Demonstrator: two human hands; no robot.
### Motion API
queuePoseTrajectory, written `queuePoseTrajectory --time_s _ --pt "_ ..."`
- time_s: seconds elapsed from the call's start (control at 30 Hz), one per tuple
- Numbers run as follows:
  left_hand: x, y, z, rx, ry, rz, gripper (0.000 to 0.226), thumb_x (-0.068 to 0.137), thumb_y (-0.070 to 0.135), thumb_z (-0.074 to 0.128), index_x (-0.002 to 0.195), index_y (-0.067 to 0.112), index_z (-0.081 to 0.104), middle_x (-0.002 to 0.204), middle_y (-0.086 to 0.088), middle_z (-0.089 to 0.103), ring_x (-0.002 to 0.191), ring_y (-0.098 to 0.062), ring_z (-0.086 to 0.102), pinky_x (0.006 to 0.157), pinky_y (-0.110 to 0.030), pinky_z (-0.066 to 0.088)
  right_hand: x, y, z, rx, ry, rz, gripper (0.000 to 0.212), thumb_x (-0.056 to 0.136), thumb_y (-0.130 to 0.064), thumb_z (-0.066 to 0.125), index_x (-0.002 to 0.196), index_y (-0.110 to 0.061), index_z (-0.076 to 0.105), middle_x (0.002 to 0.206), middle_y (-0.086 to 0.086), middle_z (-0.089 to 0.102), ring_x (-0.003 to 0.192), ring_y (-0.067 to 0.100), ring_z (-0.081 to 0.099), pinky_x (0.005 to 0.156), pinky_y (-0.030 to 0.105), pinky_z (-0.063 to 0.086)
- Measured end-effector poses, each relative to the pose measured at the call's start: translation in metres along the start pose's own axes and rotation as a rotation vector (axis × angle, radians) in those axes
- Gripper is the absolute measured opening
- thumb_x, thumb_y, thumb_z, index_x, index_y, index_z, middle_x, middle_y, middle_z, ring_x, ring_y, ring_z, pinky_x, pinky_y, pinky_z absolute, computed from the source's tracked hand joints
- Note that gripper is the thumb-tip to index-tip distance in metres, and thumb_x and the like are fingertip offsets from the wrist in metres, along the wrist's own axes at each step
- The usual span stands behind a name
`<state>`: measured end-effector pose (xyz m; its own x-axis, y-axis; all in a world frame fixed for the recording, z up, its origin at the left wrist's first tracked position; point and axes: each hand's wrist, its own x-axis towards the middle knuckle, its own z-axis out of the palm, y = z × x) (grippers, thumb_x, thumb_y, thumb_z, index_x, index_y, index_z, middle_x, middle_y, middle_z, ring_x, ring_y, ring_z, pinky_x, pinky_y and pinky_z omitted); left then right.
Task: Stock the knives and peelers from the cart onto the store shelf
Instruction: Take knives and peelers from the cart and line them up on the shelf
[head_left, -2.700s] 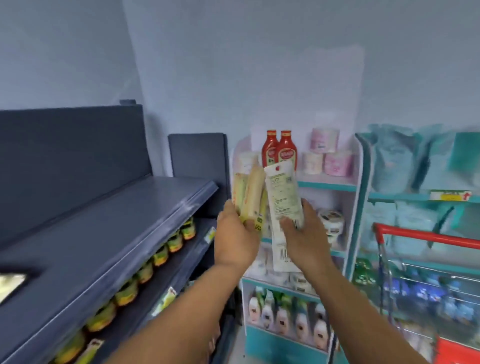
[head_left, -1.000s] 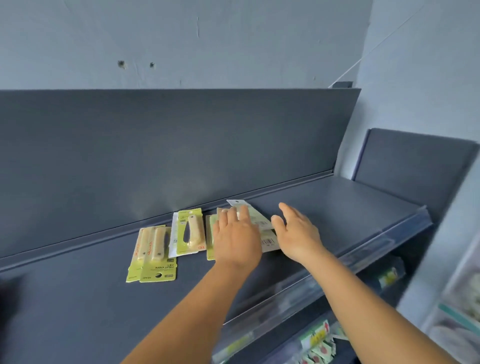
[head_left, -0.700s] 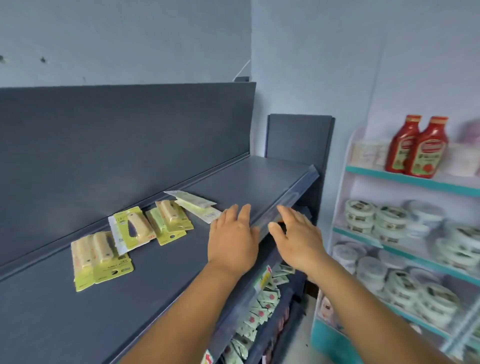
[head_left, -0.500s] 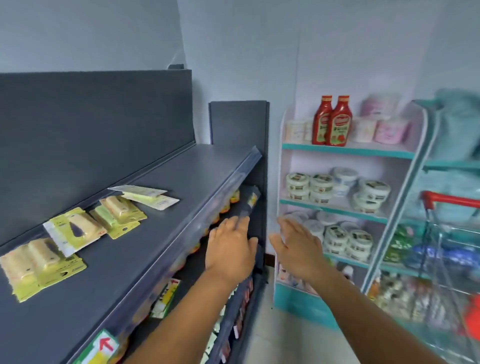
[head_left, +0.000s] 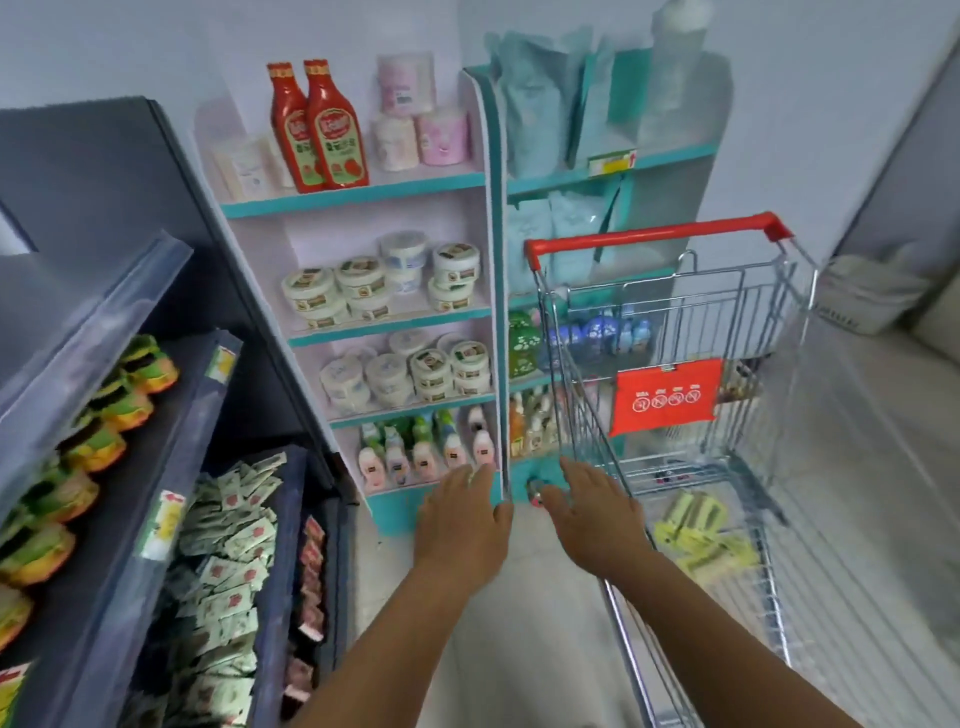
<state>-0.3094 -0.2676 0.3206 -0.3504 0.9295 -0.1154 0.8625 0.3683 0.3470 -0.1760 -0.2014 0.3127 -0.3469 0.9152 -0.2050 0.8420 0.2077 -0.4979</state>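
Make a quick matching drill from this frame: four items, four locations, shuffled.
Items:
1. ketchup bottles
2. yellow-green packs
3. red placard
4. white tubs

Places:
A. cart floor
B. top shelf of the teal rack
C. second shelf of the teal rack
D. hanging on the cart's wire panel

Pairs: 1-B, 2-A, 3-D, 4-C

We count two ketchup bottles (head_left: 318, 127) and one cart (head_left: 670, 332). Three pink rolls (head_left: 415, 111) sit beside the bottles (the yellow-green packs (head_left: 698, 535) in the cart blur past counting).
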Motion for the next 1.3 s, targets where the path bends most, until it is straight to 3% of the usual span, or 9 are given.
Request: queuePoseTrajectory --time_s 0.43,0.73,0.97,1.13,1.3 --pt "0.120 0.153 0.109 0.080 -0.307 0.353 0.051 0.099 0.039 0.040 0.145 0.017 0.034 0.146 -0.005 0.041 0.134 -0.024 0.037 0.110 -0.036 0.030 0.069 0.176 -0.025 0.177 0.040 0.450 0.055 0.099 -0.045 0.035 0.148 -0.021 0.030 0.153 0.002 0.032 0.140 0.023 0.028 0.114 0.042 0.022" --pt "0.208 0.202 0.206 0.116 -0.532 0.452 0.040 0.097 0.035 0.046 0.129 0.012 0.044 0.122 -0.009 0.055 0.113 -0.024 0.052 0.092 -0.038 0.045 0.107 0.262 0.000 0.279 0.047 0.751 0.056 0.098 -0.046 0.035 0.147 -0.020 0.030 0.149 0.003 0.038 0.133 0.022 0.040 0.112 0.040 0.031" --pt "0.270 0.209 0.292 0.111 -0.648 0.460 0.058 0.094 0.035 0.050 0.144 0.016 0.028 0.129 -0.008 0.054 0.116 -0.026 0.053 0.096 -0.042 0.046 0.155 0.315 0.037 0.413 0.095 0.979 0.063 0.097 -0.045 0.042 0.150 -0.021 0.020 0.153 0.003 0.033 0.134 0.024 0.040 0.111 0.040 0.033" --pt "0.301 0.205 0.353 0.177 -0.676 0.452 0.073 0.096 0.039 0.046 0.152 0.013 0.007 0.144 -0.013 0.039 0.128 -0.029 0.043 0.104 -0.040 0.039 0.188 0.347 0.078 0.453 0.127 1.060 0.069 0.095 -0.042 0.048 0.152 -0.024 0.012 0.156 0.004 0.026 0.139 0.026 0.032 0.111 0.043 0.033" --pt "0.315 0.207 0.411 0.179 -0.671 0.431 0.078 0.095 0.043 0.045 0.153 0.018 0.000 0.134 -0.015 0.045 0.122 -0.031 0.046 0.100 -0.040 0.040 0.205 0.377 0.129 0.464 0.111 1.095 0.077 0.094 -0.047 0.046 0.153 -0.027 0.000 0.158 0.004 0.016 0.142 0.029 0.024 0.114 0.045 0.029"
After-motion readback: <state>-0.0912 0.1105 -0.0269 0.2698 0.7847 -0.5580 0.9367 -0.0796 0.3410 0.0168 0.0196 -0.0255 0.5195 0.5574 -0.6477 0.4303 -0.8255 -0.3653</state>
